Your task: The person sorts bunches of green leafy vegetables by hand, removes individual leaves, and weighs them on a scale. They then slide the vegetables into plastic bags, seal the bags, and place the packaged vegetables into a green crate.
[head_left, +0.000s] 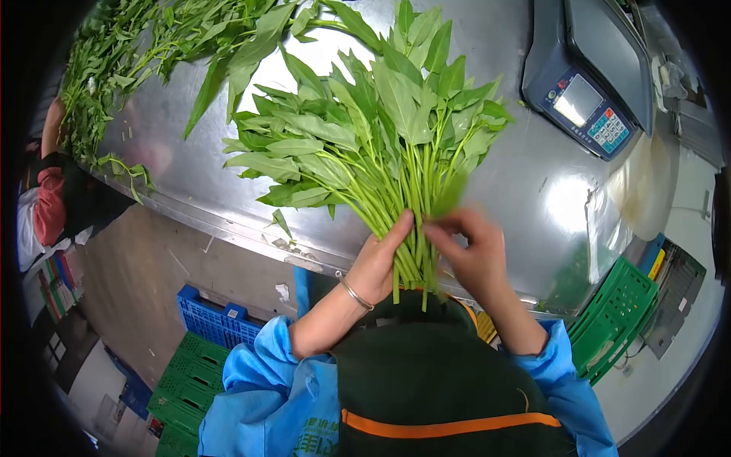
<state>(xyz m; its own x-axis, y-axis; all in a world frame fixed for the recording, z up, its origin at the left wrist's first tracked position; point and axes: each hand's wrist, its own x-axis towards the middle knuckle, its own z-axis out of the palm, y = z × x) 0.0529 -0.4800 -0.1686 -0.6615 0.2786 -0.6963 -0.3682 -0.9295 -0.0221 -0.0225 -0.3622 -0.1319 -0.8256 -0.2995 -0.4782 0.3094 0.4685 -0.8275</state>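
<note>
A leafy bunch of water spinach [396, 152] fans out over the steel table, its pale stems pointing towards my body. My left hand [381, 263] is wrapped round the lower stems, with the thumb across the top. At the right side of the same bunch is my right hand [472, 247], thumb and forefinger pinched together. A motion-blurred water spinach leaf [451, 194] stands up from those fingertips; its stem is hard to make out. The cut stem ends hang just past the table edge, over my dark apron.
More water spinach [152, 46] is heaped at the far left, where another person's arm [53, 126] reaches in. A digital scale [586, 99] stands at the back right of the steel table [502, 206]. Below are green crates [190, 381], a blue crate [217, 316] and another green crate [617, 316].
</note>
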